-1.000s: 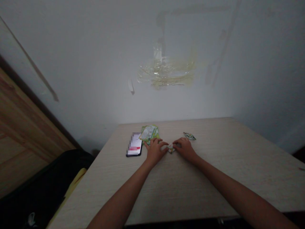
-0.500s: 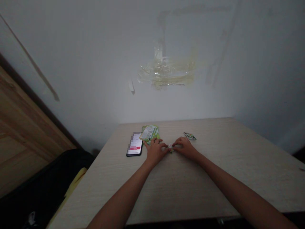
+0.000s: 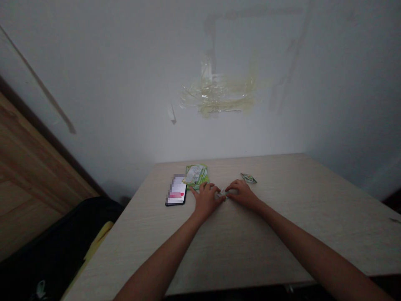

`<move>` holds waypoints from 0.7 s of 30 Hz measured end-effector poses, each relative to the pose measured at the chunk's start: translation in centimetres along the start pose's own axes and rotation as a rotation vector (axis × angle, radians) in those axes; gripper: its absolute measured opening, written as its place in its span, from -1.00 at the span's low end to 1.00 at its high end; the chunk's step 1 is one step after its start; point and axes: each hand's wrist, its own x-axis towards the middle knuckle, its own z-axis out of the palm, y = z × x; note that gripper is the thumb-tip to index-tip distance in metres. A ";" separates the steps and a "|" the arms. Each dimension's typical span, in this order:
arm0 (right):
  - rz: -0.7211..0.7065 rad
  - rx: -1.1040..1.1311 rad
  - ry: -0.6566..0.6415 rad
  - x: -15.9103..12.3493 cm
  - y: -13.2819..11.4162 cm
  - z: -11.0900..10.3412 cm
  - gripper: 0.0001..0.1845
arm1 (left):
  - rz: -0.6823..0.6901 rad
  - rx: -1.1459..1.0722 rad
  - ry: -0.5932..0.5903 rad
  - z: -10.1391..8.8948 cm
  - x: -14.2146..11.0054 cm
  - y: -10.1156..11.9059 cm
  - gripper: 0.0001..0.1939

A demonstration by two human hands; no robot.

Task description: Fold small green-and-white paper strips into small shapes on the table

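Note:
Over the middle of the table, my left hand [image 3: 208, 200] and my right hand [image 3: 242, 194] face each other with thumbs and fingertips pinched. Between them is a small whitish piece, perhaps folded paper [image 3: 223, 192], gripped from both sides; its exact kind is too small to make out. Just behind my left hand lie several green-and-white printed packets [image 3: 196, 173], overlapping, partly hidden by its fingers. Beyond my right hand rests a small green-and-white folded piece [image 3: 249, 178], standing apart from the others.
A phone [image 3: 177, 192] with a lit screen lies left of the packets on the pale wooden table [image 3: 275, 251]. Behind is a wall [image 3: 125, 83] with peeling clear tape [image 3: 219, 96]. At the lower left are a dark bag-like shape [image 3: 62, 238] and yellow cloth [image 3: 98, 240].
My left fingers have shifted around the small piece, with the thumb now lower. The greenish bit seen below it is no longer visible. My right hand stays nearly in place.

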 end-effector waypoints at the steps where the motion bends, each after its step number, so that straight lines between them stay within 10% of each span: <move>1: -0.001 -0.002 0.003 0.0 0.0 0.0 -0.80 | 0.002 -0.003 0.002 0.0 0.0 0.0 -0.69; 21: -0.110 -0.022 -0.030 -0.2 0.6 0.3 -0.83 | -0.044 0.025 0.013 -0.1 -0.1 -0.1 -0.66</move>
